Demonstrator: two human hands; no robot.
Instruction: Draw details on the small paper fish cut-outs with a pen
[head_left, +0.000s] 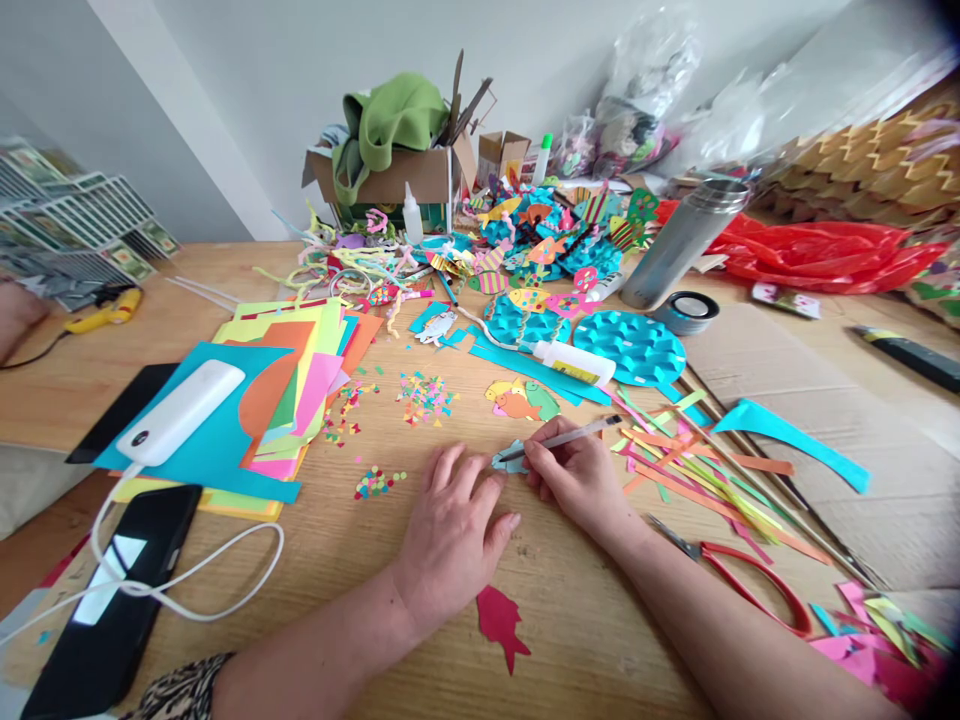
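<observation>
My right hand is closed around a clear pen, whose tip rests on a small pale blue paper shape on the wooden table. My left hand lies flat with fingers spread, its fingertips pressing the left edge of that paper shape. A red paper fish cut-out lies just below my left wrist. Small orange, yellow and green paper fish lie just beyond the pen.
Red-handled scissors and coloured paper strips lie to the right. A glue bottle, blue paper discs, confetti, a stack of coloured sheets, a white power bank and a phone lie left and behind.
</observation>
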